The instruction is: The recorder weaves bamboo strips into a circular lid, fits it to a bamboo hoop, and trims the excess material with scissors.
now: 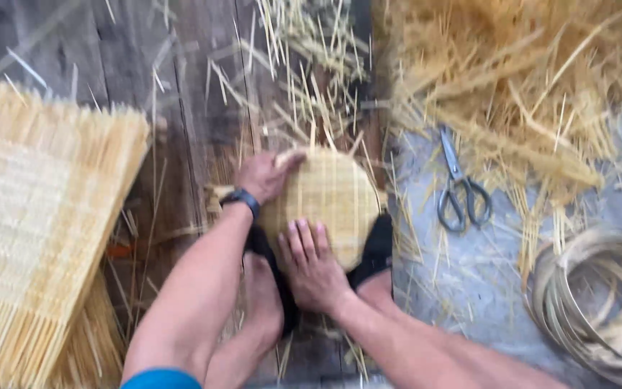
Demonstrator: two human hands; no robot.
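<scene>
A: What is at the centre of it?

B: A round woven piece (pixel 329 202), pale straw colour, domed over something dark that shows at its lower edges. It sits on the wooden floor (pixel 181 86) right in front of the person, above a bare foot (pixel 262 299).

A: And the hands?

B: The left hand (pixel 266 175) curls over the upper left rim of the woven piece, fingers bent round the edge, with a dark wristband (pixel 242 199) just behind it. The right hand (pixel 312 265) lies flat on the lower part, fingers stretched out and pressing down; it grips nothing, only rests on the weave.

A: Any containers?

B: None that can be made out. The view is blurred, so fine detail is lost.

A: What about the surface?

B: Dark wooden planks on the left and middle, a grey sheet (pixel 469 274) on the right. Loose straw strips are scattered over both.

A: What else lies around?

B: A large flat woven mat (pixel 37 216) with loose ends at the left. A pair of scissors (pixel 461 191) on the grey sheet, well apart from the hands. Behind them a big heap of straw (pixel 520 79), and at lower right a coil of flat strips (pixel 599 302). Nothing stands between the hands and the woven piece.
</scene>
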